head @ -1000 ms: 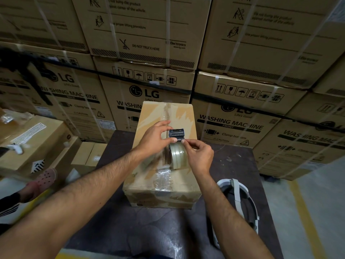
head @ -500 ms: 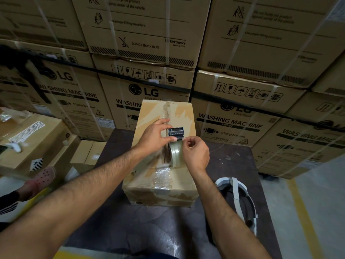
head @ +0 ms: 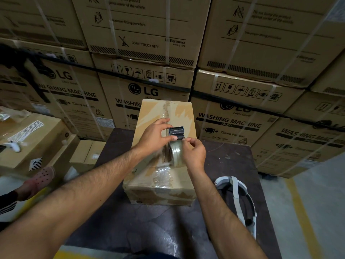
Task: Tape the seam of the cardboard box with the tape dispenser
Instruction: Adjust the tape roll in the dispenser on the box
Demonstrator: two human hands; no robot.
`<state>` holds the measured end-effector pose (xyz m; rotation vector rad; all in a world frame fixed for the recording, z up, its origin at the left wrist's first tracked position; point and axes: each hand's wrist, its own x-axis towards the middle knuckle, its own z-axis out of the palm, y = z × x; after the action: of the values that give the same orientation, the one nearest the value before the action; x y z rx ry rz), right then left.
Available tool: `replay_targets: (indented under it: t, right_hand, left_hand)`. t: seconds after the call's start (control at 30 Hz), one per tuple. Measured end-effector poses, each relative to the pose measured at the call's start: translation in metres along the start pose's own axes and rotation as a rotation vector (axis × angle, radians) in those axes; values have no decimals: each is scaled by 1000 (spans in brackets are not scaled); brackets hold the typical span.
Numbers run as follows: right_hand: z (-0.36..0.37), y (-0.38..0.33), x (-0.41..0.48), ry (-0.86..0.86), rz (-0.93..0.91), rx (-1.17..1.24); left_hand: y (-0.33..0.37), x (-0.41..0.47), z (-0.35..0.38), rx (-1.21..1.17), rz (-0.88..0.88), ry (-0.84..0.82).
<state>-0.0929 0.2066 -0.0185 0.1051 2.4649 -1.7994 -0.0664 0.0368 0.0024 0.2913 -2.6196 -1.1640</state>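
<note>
**Freeing the tape end, hands barely shifted**

Almost nothing has moved since a second ago: both hands stay at the tape dispenser (head: 177, 130), which stands on top of the cardboard box (head: 149, 184), over its seam (head: 166, 111). The left hand (head: 155, 135) grips the black toothed head from the left. The right hand (head: 194, 154) pinches thumb and forefinger together on the top of the tape roll (head: 174, 154). By the look of it, the loose end is being picked free. It should be drawn past the teeth, pressed down at the seam's far end, then pulled straight along it, over the crinkled old tape (head: 162, 174). The box sits closed at the middle of the surface's (head: 233, 165) far edge, its contents hidden.
</note>
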Motion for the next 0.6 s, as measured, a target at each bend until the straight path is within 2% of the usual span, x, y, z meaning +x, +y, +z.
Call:
replay_targets:
  t: [0.1, 0.6]
  right_hand:
    - [-7, 7, -3, 7, -42, 43]
    - [-14, 5, -4, 52, -162, -47]
  left_hand:
    - [0, -1, 0, -3, 1, 0]
    - [-1, 0, 2, -3, 3, 8]
